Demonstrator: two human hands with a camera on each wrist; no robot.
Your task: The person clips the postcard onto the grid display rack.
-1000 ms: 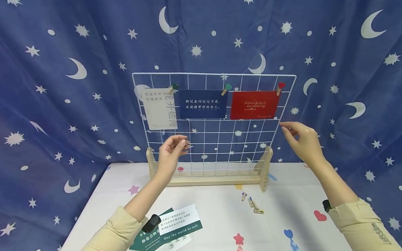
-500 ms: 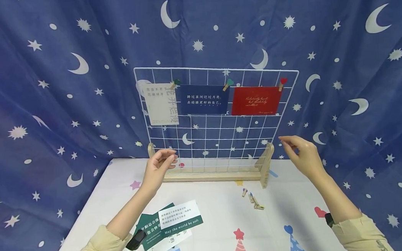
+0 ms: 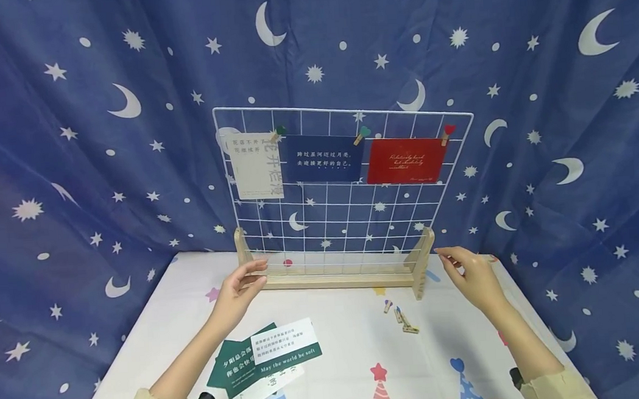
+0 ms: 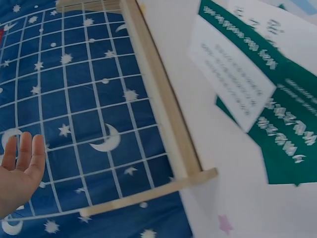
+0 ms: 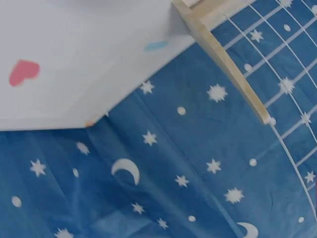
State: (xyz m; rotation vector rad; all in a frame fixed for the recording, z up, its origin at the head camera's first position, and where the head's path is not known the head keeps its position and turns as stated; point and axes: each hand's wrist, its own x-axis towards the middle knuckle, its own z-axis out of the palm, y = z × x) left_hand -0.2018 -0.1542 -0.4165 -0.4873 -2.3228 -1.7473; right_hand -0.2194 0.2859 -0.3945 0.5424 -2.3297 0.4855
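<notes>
My left hand hovers in front of the left foot of a wooden stand, empty, with fingers relaxed. In the left wrist view that hand shows separate fingers in front of the white wire grid. My right hand is beside the stand's right foot, fingers loosely bent and holding nothing visible. On the upright grid hang a white card, a dark blue card and a red card. Each has a small wooden clothespin at its top right: dark green, teal heart, red heart.
Several green and white cards lie overlapping on the table at front left. Several small clothespins lie before the stand's right foot. A blue curtain with moons and stars hangs close behind. The white tablecloth carries printed party hats.
Both hands have lowered away from the grid; the left has also drawn left and toward the person. The head view has shifted slightly. The hung cards stay in place.
</notes>
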